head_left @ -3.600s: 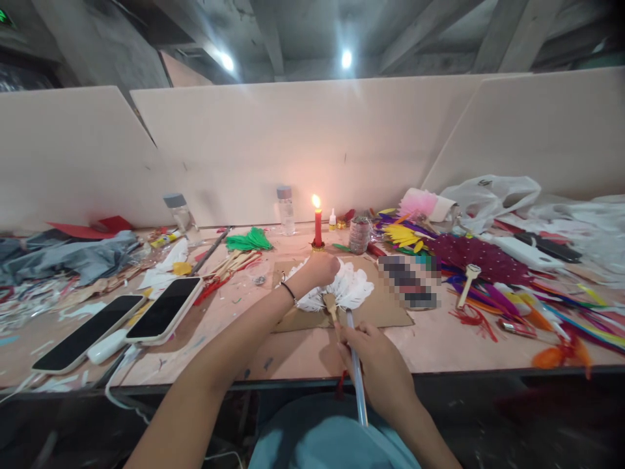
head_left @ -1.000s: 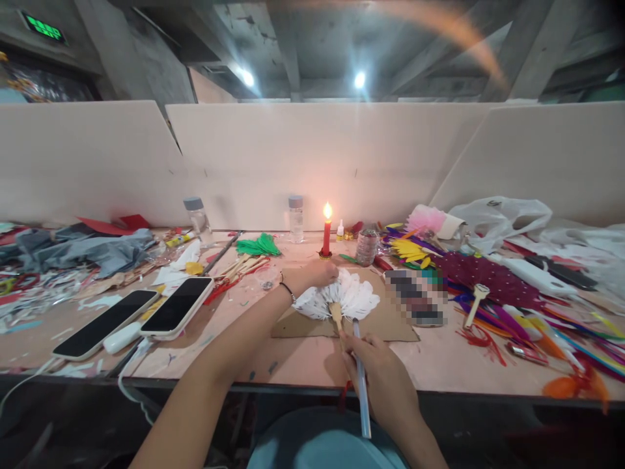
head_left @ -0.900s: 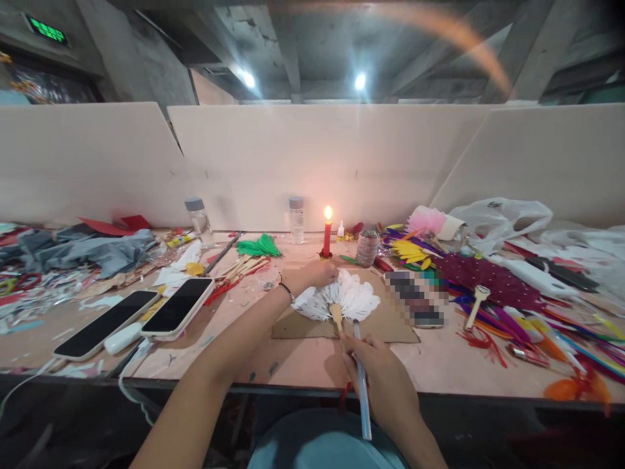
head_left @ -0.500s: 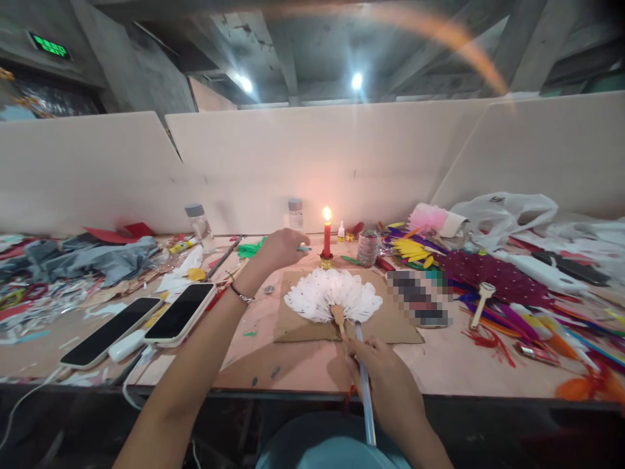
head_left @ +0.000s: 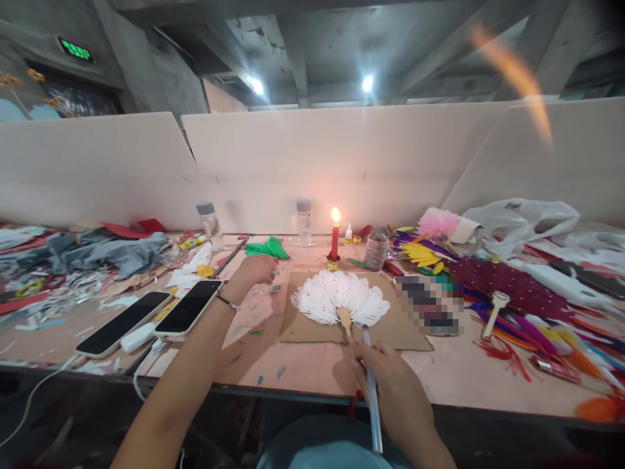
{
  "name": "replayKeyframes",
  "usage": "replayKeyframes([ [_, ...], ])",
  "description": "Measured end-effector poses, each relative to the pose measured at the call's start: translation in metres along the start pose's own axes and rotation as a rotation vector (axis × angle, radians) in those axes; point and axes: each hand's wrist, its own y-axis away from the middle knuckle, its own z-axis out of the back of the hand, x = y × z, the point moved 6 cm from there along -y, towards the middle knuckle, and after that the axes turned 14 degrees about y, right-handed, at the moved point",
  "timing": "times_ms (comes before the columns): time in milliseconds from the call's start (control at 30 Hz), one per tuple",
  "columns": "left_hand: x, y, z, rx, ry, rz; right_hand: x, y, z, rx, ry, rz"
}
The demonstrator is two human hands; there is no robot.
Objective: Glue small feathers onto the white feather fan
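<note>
Bench point(head_left: 303, 365) carries feather litter right, two phones point(head_left: 156, 312) left. Cardboard point(head_left: 400, 326) lies centre, apparently as a work mat. On it the white fan point(head_left: 336, 296) lies flat, spread, handle toward the person. Right hand point(head_left: 390, 384) has fingers clamped on a stick point(head_left: 372, 391) beside the handle, steadying both. Left hand point(head_left: 254, 268), fingers curled together, reaches by green feathers point(head_left: 266, 247); contents unclear. Lit candle point(head_left: 334, 238) stands just behind the fan.
</note>
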Motion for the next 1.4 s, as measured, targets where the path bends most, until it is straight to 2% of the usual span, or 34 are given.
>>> replayKeyframes([
  [233,-0.004,0.000,-0.010,0.076,-0.186,0.096,0.000,0.000,-0.001,0.014,-0.011,0.009],
  [500,-0.012,0.005,-0.014,0.131,-0.226,0.086,-0.001,0.000,-0.003,0.024,-0.017,0.004],
  [767,-0.004,0.004,-0.021,0.228,-0.248,0.132,-0.001,0.001,-0.001,0.036,-0.020,-0.010],
  [900,-0.003,0.003,-0.020,0.206,-0.210,0.114,-0.001,0.001,0.001,0.036,-0.008,-0.017],
  [1167,0.000,-0.003,-0.006,0.104,-0.088,-0.017,0.000,0.000,0.001,0.030,-0.003,-0.014],
  [1400,0.007,-0.008,-0.007,0.067,0.020,-0.080,0.000,0.000,0.002,0.065,-0.022,-0.025],
])
